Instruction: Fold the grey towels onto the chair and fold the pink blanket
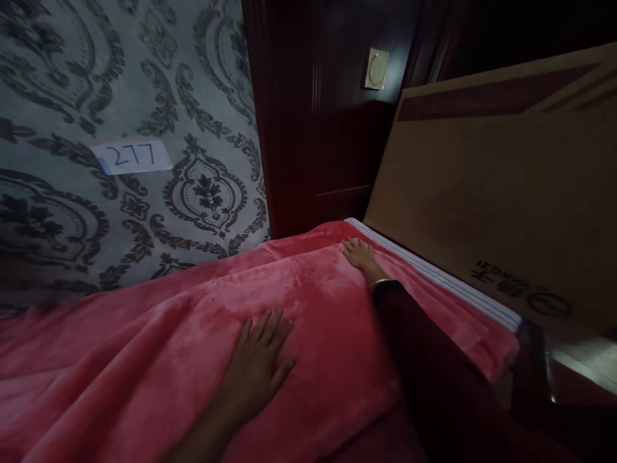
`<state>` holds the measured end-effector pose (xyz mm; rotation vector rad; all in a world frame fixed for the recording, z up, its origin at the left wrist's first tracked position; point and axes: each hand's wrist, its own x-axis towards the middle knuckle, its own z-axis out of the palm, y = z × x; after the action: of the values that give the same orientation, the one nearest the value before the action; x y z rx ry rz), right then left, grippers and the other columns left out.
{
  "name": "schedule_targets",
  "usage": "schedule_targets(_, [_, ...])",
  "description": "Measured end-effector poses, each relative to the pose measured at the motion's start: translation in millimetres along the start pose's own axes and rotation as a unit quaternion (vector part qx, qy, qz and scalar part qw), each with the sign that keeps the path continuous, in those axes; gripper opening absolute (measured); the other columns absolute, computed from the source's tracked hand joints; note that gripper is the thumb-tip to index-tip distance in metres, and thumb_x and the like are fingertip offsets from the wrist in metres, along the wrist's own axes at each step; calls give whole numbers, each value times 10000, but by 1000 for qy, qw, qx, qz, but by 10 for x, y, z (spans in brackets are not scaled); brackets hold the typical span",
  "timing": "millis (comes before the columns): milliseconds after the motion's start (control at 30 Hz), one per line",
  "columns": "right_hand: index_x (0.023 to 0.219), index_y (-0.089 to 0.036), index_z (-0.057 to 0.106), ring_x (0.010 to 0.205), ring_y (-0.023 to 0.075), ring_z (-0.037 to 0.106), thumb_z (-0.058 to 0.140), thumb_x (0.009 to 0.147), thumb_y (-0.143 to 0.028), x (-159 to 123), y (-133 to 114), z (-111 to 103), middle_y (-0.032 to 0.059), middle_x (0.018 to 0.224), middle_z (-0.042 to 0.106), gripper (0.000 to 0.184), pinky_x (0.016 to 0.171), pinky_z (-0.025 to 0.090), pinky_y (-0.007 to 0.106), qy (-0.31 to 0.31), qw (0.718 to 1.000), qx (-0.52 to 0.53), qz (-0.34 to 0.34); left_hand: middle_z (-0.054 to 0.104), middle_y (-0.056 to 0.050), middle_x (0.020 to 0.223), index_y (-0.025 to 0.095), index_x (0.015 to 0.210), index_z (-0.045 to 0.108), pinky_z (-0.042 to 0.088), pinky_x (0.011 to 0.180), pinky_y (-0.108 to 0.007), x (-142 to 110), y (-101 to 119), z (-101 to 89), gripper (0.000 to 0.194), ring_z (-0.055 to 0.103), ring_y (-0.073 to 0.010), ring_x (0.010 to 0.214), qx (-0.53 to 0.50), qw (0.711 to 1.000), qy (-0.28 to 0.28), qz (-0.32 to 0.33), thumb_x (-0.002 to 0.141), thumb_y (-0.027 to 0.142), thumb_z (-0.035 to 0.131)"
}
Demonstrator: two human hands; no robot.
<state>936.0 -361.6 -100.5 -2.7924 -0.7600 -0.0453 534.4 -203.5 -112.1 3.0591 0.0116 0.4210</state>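
Note:
A plush pink-red blanket [313, 308] lies spread out before me, folded over in layers with soft ridges on the left side. My left hand [258, 357] rests flat on it near the middle, fingers and thumb spread apart. Farther off, my right hand [359, 254] lies palm down by the far edge of the folded layer, its fingers stretched out, with a bangle at the wrist. Neither hand grips the cloth. Beyond the right hand, a striped white and blue edge [434, 273] shows from under the blanket.
A large cardboard box [496, 173] leans upright along the right side. Behind the far end stands a dark red wooden door [337, 141]. Patterned wallpaper [207, 186] covers the left wall, with a paper label [135, 156] reading 277. Tiled floor [588, 357] shows at lower right.

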Motion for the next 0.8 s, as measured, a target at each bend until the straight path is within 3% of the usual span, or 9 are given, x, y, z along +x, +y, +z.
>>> schedule_targets(167, [1473,-242,571,1424,360,439,351,1050,-407,72,44,41,128,1593,464,505,1151,319,649,69,994,60,54,352,-63,1671,352,1608,330,258,1238,-641,-46,52,-68,630,325,-332,1539,-20,999,-27,-14,1012,510,459])
schedule_targets(267, [1510,-161,517,1377,369,490,305,1053,-382,77,110,48,199,1512,535,550,1123,362,631,91,990,80,70,335,-65,1677,345,1615,313,226,1258,-624,-44,90,-134,654,291,-317,1556,-56,996,-62,-39,1002,493,488])
schedule_targets(367, [1553,-106,443,1314,352,561,326,1042,-373,104,208,26,235,1397,618,588,1095,421,529,119,978,133,105,385,-66,1654,329,1583,397,296,1244,-573,102,10,-245,624,346,-304,1532,-102,989,-88,-65,982,440,523])
schedule_targets(467, [1527,-80,476,1286,332,593,433,1008,-354,165,318,-24,235,1370,637,589,1055,455,423,113,966,175,153,567,-105,1519,244,1415,616,404,1186,-504,399,-278,-391,465,505,-286,1422,-100,990,-47,-90,987,326,453])
schedule_targets(600, [1302,-99,682,1137,321,671,572,943,-380,250,458,-100,209,1240,706,469,933,506,371,82,964,187,170,594,-188,1463,119,1376,610,392,1167,-529,751,-866,-520,484,527,-327,1380,18,978,3,-208,991,315,393])
schedule_targets(700, [1184,-99,718,968,296,698,630,904,-396,286,537,-126,185,1091,736,418,821,515,352,61,961,202,177,656,-214,1347,83,1309,622,436,1094,-516,815,-1256,-482,510,598,-347,1264,55,962,-21,-265,1003,394,357])
schedule_targets(800, [1068,-131,717,828,245,657,661,866,-389,300,577,-111,123,940,723,332,738,490,322,81,959,222,156,729,-182,1093,121,1077,692,487,983,-441,771,-1479,-381,491,666,-319,1064,65,962,-33,-262,988,477,366])
